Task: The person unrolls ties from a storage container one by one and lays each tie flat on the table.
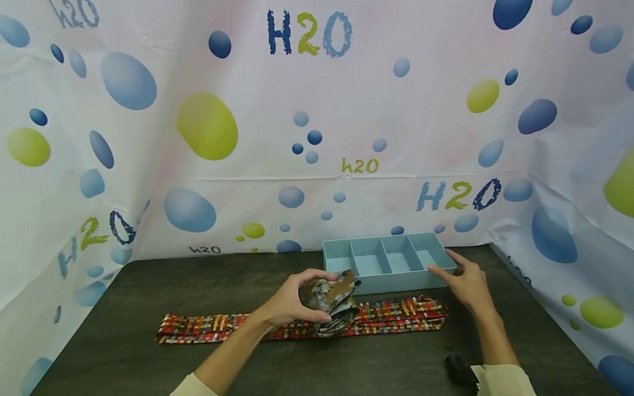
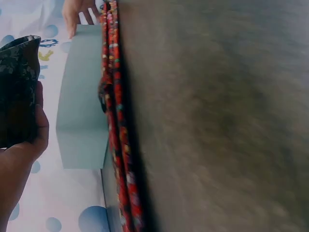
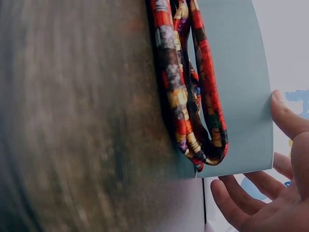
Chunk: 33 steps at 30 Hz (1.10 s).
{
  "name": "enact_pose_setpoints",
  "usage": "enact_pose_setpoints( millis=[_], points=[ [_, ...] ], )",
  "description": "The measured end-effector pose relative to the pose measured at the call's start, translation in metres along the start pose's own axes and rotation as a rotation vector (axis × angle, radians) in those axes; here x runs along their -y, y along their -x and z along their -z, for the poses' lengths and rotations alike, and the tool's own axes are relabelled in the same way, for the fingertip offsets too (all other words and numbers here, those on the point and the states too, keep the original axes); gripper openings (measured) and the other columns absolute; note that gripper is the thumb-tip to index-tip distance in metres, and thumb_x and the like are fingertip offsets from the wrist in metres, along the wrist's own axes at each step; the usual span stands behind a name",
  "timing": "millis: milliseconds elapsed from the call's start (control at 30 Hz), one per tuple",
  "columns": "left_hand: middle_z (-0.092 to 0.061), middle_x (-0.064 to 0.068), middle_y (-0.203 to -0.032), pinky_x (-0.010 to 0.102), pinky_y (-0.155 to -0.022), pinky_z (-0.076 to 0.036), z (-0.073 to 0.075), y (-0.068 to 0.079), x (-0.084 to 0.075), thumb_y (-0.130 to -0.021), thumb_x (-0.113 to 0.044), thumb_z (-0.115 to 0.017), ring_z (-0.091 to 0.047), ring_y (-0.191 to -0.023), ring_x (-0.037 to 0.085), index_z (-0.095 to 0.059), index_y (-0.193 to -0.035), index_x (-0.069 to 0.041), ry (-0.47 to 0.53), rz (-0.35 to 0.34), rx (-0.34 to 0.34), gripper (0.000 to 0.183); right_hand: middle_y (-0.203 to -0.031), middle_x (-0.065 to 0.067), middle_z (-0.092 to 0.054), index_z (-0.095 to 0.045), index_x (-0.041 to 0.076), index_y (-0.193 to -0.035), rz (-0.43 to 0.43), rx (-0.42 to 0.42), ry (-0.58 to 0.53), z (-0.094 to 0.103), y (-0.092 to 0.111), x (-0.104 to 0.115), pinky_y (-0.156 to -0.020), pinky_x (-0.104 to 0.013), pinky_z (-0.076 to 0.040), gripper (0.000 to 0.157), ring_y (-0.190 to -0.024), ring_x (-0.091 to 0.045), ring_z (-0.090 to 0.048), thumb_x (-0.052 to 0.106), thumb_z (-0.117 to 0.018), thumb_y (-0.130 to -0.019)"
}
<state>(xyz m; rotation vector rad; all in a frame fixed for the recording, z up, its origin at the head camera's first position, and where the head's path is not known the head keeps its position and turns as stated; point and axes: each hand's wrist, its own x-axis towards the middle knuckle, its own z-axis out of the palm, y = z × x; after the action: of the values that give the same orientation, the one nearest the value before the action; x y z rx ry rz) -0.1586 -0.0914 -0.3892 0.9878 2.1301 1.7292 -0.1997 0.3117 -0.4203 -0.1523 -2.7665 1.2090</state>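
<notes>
Camouflage bundle [image 1: 335, 296] at risk of unfolding

Left hand [image 1: 294, 301] grips it above the multicoloured strip [image 1: 405, 316]; slack fingers could spill its folds. Right hand [image 1: 467, 281], spread wide, touches the divided tray's [image 1: 393, 283] right end; uneven pressure could skew the tray.

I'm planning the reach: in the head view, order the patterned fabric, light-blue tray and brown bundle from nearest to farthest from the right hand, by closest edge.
1. Light-blue tray: its right end touches the right hand.
2. Patterned fabric: in front of the tray, its right end toward that hand.
3. Brown bundle: farther left, in the left hand.
</notes>
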Motion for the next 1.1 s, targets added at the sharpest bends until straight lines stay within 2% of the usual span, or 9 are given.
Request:
enact_pose_setpoints(
  millis=[133, 267, 367, 600, 767, 967, 1100],
  points=[
    [-0.056, 0.013, -0.143, 0.052, -0.113, -0.042, -0.003, 0.013, 0.0, -0.084, -0.022, -0.088, -0.05, -0.135, 0.03, -0.059, -0.14, -0.005, -0.054, -0.014, 0.007, 0.066, -0.149, -0.043, -0.04, -0.032, -0.005, -0.159, -0.011, 0.013, -0.002, 0.001, 0.0, 0.0, -0.093, -0.06, -0.048, 0.089, -0.116, -0.048, -0.054, 0.046, -0.07, -0.097],
    [-0.057, 0.012, -0.139, 0.052, -0.113, -0.042, -0.007, 0.026, 0.003, -0.082, -0.016, -0.088, -0.051, -0.133, 0.026, -0.059, -0.139, -0.006, -0.108, -0.019, 0.015, 0.065, -0.152, -0.043, -0.035, -0.03, -0.004, -0.16, -0.019, 0.032, -0.001, 0.002, 0.0, 0.001, -0.1, -0.065, -0.045, 0.09, -0.123, -0.051, -0.05, 0.047, -0.07, -0.098],
    [-0.057, 0.01, -0.137, 0.051, -0.111, -0.044, -0.011, 0.036, 0.005, -0.082, -0.014, -0.088, -0.052, -0.13, 0.023, -0.059, -0.139, -0.008, -0.149, -0.013, 0.038, 0.064, -0.151, -0.043, -0.037, -0.03, -0.004, -0.16, -0.009, 0.031, 0.004, 0.002, 0.0, 0.001, -0.098, -0.065, -0.046, 0.089, -0.124, -0.054, -0.051, 0.047, -0.069, -0.098],
    [-0.056, 0.004, -0.135, 0.049, -0.108, -0.047, -0.02, 0.055, 0.007, -0.082, -0.02, -0.088, -0.054, -0.125, 0.017, -0.061, -0.139, -0.015, -0.224, 0.003, 0.088, 0.063, -0.147, -0.044, -0.042, -0.033, -0.004, -0.159, 0.014, 0.014, 0.024, 0.001, 0.0, 0.0, -0.092, -0.063, -0.05, 0.088, -0.121, -0.056, -0.055, 0.047, -0.069, -0.098],
    [-0.058, 0.002, -0.133, 0.045, -0.104, -0.049, -0.022, 0.061, 0.009, -0.082, -0.022, -0.087, -0.054, -0.121, 0.013, -0.061, -0.138, -0.016, -0.247, -0.027, 0.126, 0.062, -0.149, -0.043, -0.04, -0.031, -0.004, -0.16, 0.0, 0.022, 0.032, 0.002, -0.002, 0.001, -0.096, -0.065, -0.048, 0.088, -0.123, -0.055, -0.054, 0.047, -0.069, -0.098],
    [-0.06, 0.006, -0.135, 0.04, -0.106, -0.05, -0.021, 0.064, 0.013, -0.083, -0.018, -0.085, -0.055, -0.124, 0.013, -0.06, -0.137, -0.011, -0.209, -0.08, 0.236, 0.06, -0.149, -0.044, -0.039, -0.03, -0.005, -0.16, -0.002, 0.031, 0.036, 0.002, -0.002, 0.001, -0.096, -0.065, -0.048, 0.089, -0.123, -0.055, -0.053, 0.047, -0.068, -0.099],
    [-0.057, 0.003, -0.139, 0.04, -0.111, -0.046, -0.02, 0.065, 0.014, -0.084, -0.017, -0.085, -0.053, -0.128, 0.012, -0.06, -0.138, -0.013, -0.2, -0.046, 0.32, 0.06, -0.148, -0.043, -0.041, -0.03, -0.005, -0.16, -0.003, 0.028, 0.036, 0.001, -0.001, 0.0, -0.092, -0.062, -0.05, 0.089, -0.118, -0.052, -0.056, 0.048, -0.068, -0.099]
  ],
)
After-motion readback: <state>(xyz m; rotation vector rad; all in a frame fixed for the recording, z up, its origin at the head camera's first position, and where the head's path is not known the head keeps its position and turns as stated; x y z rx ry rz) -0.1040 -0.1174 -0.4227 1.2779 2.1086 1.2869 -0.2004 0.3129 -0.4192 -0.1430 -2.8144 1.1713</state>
